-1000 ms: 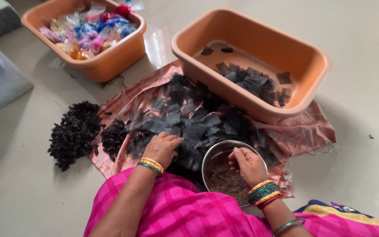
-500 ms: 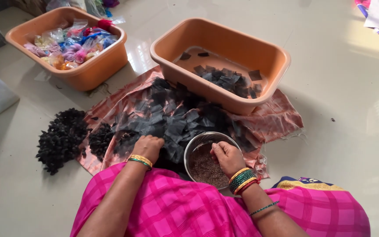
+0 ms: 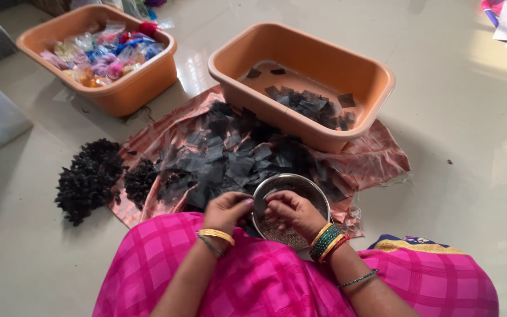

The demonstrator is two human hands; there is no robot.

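Both hands meet over the steel bowl (image 3: 291,208); left hand (image 3: 227,210) and right hand (image 3: 293,212) fingers pinch one black square (image 3: 259,205) together, at the cloth's (image 3: 377,158) near edge.

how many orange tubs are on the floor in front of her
2. One orange tub sits far left, filled with colourful packets. The other tub stands at the middle, on the cloth, holding black squares. More may lie outside the view.

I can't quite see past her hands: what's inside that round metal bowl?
The metal bowl holds brownish, grain-like bits, seen near the right hand. Both hands, the left hand too, cover part of the bowl, so what lies beneath them is hidden.
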